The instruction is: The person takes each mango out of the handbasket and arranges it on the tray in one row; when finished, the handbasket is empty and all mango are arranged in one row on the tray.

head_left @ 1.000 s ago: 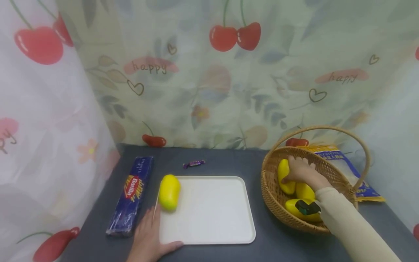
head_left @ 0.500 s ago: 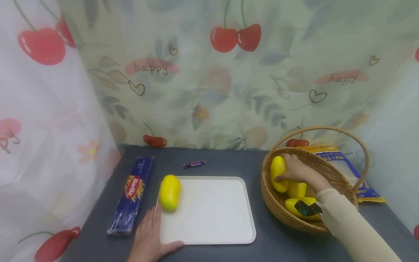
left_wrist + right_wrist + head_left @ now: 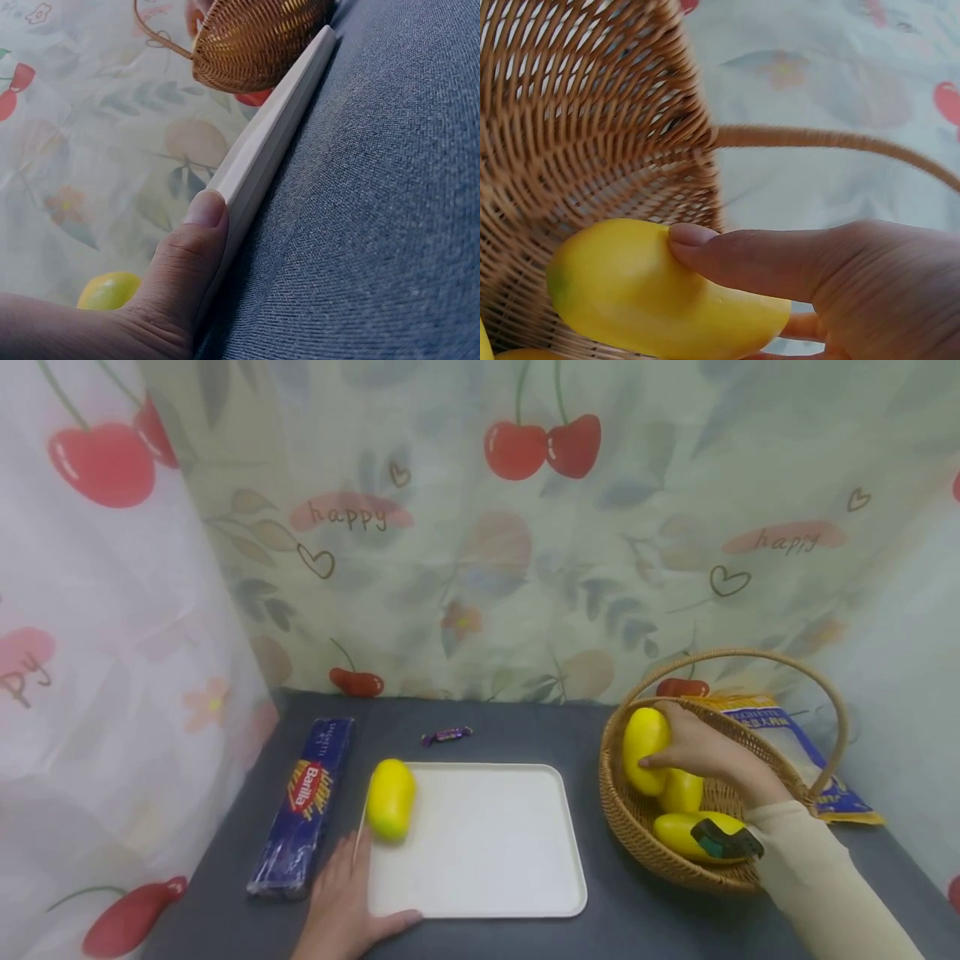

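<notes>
My right hand [image 3: 701,750] grips a yellow mango [image 3: 645,750] over the wicker basket [image 3: 622,827]. In the right wrist view the thumb lies on top of the held mango [image 3: 622,292], and fingers show beneath. Two more mangoes are in the basket, one [image 3: 681,792] under the held one and another [image 3: 675,837] nearer the front. My left hand [image 3: 337,893] rests at the left front corner of the white tray [image 3: 480,852], fingers straight along its left side. Its thumb touches the front rim, seen in the left wrist view. One mango [image 3: 391,799] lies on the tray's left end.
A blue Barilla spaghetti pack [image 3: 303,810] lies left of the tray. Behind the tray is a purple-wrapped candy [image 3: 447,736]. A blue and yellow pasta bag [image 3: 780,727] lies behind the basket, whose tall handle [image 3: 750,653] arches above. A patterned curtain [image 3: 465,568] backs the table.
My right hand has shifted the mango left within the basket, then lifted it slightly and tilted it toward the basket's rim. My left hand and the tray have stayed in place.
</notes>
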Available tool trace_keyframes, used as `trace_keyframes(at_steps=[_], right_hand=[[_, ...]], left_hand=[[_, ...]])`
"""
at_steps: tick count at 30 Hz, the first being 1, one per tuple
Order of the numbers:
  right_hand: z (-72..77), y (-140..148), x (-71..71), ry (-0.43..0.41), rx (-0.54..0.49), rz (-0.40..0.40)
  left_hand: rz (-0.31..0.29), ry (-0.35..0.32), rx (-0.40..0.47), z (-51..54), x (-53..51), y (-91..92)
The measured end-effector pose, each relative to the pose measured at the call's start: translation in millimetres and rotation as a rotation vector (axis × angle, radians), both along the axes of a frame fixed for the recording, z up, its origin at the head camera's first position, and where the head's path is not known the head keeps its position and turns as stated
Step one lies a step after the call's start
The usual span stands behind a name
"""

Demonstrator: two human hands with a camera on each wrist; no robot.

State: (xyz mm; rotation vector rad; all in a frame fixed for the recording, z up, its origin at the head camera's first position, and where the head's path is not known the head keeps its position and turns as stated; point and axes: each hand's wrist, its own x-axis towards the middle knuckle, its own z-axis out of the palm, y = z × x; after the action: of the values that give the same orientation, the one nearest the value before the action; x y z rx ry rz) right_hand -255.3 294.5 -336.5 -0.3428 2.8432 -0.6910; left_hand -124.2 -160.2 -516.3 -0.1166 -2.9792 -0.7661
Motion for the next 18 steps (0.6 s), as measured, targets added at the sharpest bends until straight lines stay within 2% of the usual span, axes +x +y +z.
trace_keyframes(at_steps=[4, 18], right_hand=[[4.2, 4, 9.4, 0.019, -0.046, 0.000], [12.9, 9, 40.9, 0.101, -0.105, -0.032]], left_hand=[[0.005, -0.025, -0.003, -0.3, -1.0, 0.3], [0.010, -0.017, 0.008, 0.2, 0.6, 1.1]])
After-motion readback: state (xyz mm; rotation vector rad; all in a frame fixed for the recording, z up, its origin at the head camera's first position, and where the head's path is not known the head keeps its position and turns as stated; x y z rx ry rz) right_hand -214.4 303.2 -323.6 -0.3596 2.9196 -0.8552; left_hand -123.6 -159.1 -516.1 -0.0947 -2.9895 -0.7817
